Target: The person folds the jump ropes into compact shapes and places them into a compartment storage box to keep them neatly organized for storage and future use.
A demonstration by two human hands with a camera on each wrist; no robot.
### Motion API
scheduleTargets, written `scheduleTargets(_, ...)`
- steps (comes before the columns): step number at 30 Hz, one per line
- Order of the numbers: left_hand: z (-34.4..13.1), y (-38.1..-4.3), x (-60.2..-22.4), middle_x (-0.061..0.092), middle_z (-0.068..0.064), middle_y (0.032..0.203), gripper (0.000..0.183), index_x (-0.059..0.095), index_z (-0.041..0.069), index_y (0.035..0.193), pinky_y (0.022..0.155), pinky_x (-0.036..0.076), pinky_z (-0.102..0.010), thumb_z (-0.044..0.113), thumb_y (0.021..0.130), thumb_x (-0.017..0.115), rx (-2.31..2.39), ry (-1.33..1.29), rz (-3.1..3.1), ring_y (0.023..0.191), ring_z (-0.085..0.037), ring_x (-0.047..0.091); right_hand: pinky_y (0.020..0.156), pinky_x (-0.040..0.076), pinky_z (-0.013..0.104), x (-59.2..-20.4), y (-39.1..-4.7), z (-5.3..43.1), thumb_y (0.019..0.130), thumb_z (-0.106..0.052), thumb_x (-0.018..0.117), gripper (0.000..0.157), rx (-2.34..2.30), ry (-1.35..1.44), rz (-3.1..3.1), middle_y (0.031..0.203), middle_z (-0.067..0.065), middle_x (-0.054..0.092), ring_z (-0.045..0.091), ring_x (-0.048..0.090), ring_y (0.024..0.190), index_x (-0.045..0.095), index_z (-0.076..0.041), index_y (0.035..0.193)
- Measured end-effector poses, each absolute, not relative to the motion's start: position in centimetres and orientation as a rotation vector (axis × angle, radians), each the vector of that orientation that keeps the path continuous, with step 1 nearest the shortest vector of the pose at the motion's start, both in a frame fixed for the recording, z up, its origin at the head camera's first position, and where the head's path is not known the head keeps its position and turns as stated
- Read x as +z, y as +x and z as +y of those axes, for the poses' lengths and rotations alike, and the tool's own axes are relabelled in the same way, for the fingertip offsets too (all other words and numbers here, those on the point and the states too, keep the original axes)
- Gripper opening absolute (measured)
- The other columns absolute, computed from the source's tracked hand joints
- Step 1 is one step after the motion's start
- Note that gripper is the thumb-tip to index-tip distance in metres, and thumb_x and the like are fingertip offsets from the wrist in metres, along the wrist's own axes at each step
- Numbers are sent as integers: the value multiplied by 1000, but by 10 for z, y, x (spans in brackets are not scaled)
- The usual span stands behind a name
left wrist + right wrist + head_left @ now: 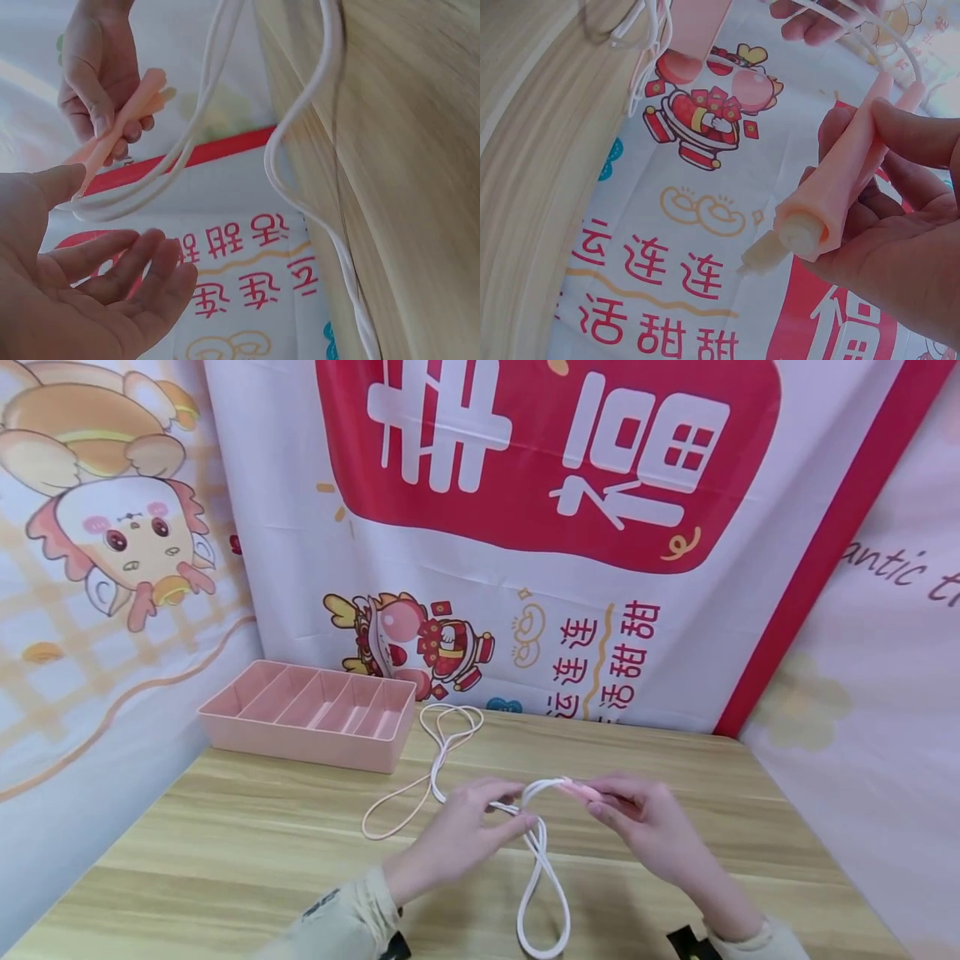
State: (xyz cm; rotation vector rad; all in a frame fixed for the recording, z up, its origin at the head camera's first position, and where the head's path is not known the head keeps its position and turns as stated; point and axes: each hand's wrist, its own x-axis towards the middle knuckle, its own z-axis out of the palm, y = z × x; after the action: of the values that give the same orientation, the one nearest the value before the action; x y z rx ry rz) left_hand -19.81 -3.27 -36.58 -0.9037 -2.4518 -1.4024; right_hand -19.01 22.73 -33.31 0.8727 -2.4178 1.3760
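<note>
My right hand (645, 822) grips the two pink handles (821, 191) of a jump rope side by side, with their cream-coloured ends (763, 253) pointing out past the fingers. From the handles' other ends, a doubled white cord (202, 112) curves over to my left hand (468, 822). The left thumb and fingers are spread apart around the cord, not closed on it. Below the hands, a long loop of the cord (542, 852) hangs toward the front of the table. The rest of the rope trails back across the wood in loose loops (442, 743).
A pink box (292, 743) with several compartments stands at the back left of the wooden table (262, 843), beside the rope's far loops. Printed cloth (277, 568) hangs behind the table and along both sides.
</note>
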Motion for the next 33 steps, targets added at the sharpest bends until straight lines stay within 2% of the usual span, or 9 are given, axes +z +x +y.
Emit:
scheduleTargets(4,-27,-198,-366,69,12,96,12,73,15,102,84,53,-35,21,93,71,-1571,-963,-2400,91,-6,63,70,56,26,-332,-187,228,89,5,69,17,1368,820,-2377,94,6,69,15,65,82,72,-2,104)
scheduleTargets(6,-24,-198,-366,70,12,91,8,74,14,99,80,54,-32,18,93,71,-1643,-988,-2378,86,-6,64,73,56,25,-331,-184,229,89,5,68,19,1367,800,-2356,97,5,70,16,67,85,72,-3,106)
scheduleTargets(12,-23,-197,-366,71,7,89,9,73,14,99,74,55,-30,20,95,68,-1758,-1011,-2343,81,-12,67,77,55,25,-326,-180,232,91,2,67,19,1367,804,-2322,102,7,70,18,67,90,71,-3,109)
scheduleTargets(17,-30,-198,-363,71,10,88,11,72,16,99,74,54,-30,23,99,62,-1732,-944,-2359,84,-18,68,70,55,23,-327,-181,232,90,3,68,18,1331,776,-2352,96,6,69,13,65,82,71,-2,107)
scheduleTargets(22,-40,-203,-354,70,10,84,12,72,14,99,72,54,-30,18,99,61,-1682,-872,-2323,82,-14,68,52,48,24,-327,-182,233,93,1,65,13,1290,830,-2488,80,1,63,9,56,67,69,-6,103)
scheduleTargets(26,-47,-207,-345,68,9,78,11,73,14,99,63,53,-29,14,98,62,-1608,-850,-2264,75,-11,67,59,53,27,-327,-182,232,98,-2,59,13,1428,903,-2589,83,1,66,11,60,72,68,-2,106)
scheduleTargets(29,-50,-208,-340,68,7,77,11,74,14,99,62,54,-29,17,98,63,-1542,-863,-2233,73,-8,66,63,54,29,-326,-181,233,98,-3,58,11,1479,918,-2608,84,2,67,11,61,73,69,-1,102)
scheduleTargets(33,-54,-209,-337,67,6,76,13,74,12,99,65,55,-29,18,98,63,-1472,-887,-2200,72,-8,67,54,50,26,-325,-182,238,99,-8,59,10,1487,956,-2652,80,3,65,10,58,67,68,-5,96)
